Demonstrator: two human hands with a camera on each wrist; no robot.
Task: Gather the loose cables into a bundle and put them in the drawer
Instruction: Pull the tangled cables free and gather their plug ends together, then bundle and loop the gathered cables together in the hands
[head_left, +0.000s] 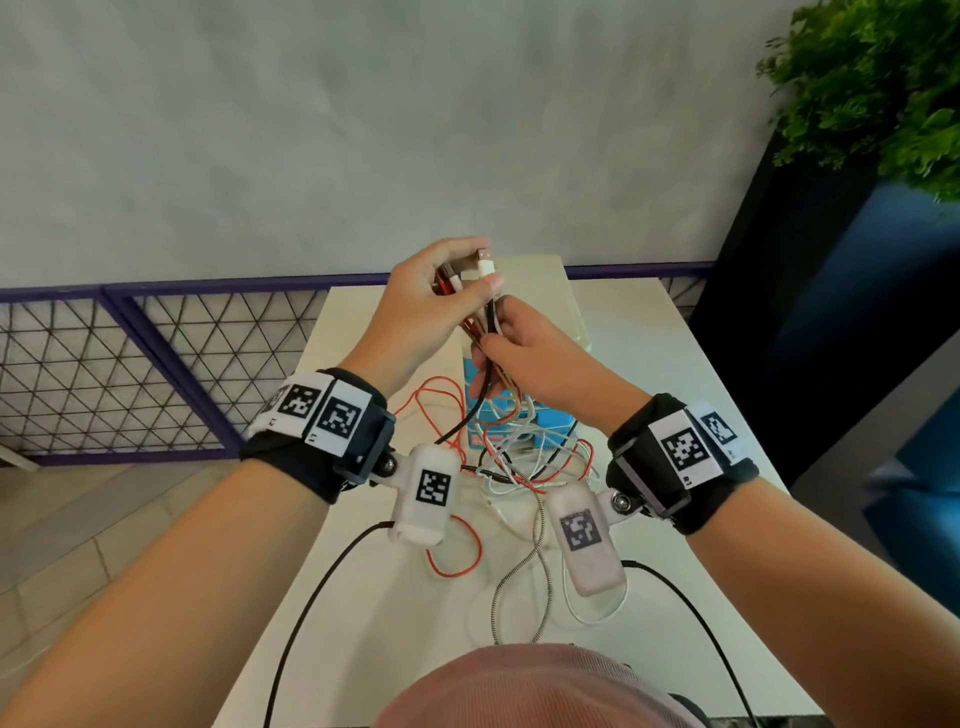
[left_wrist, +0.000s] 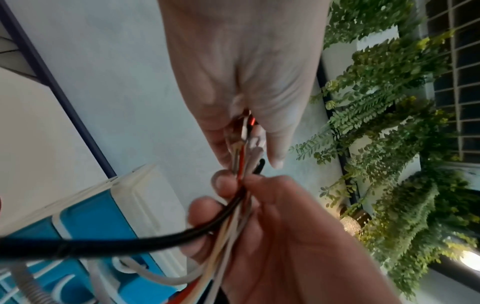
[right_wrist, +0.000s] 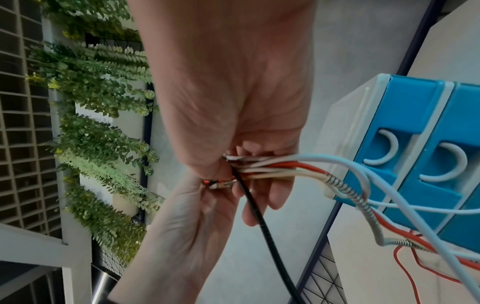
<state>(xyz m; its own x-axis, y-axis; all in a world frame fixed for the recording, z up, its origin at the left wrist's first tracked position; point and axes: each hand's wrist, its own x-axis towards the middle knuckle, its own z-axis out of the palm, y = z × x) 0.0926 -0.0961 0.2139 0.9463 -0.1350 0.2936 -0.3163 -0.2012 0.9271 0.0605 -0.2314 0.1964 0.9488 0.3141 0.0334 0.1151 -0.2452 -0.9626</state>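
Left hand (head_left: 426, 296) pinches the cables (head_left: 480, 322) by their plug ends, right hand (head_left: 530, 353) clenched round them just below at 5 o'clock, seemingly to even them up; tails trail across the table (head_left: 363, 597) before the closed blue drawer unit (right_wrist: 428, 144).

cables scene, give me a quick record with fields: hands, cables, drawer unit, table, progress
left hand: grips the plug ends of the cables, raised above the table
right hand: pinches the same cables just below the left hand
cables: red, white, black and braided; ends gathered, the rest trails in a loose tangle on the table
drawer unit: blue and white, stands on the table behind the tangle; drawers look closed
table: white
progress: ends collected, not yet bundled, nothing in a drawer
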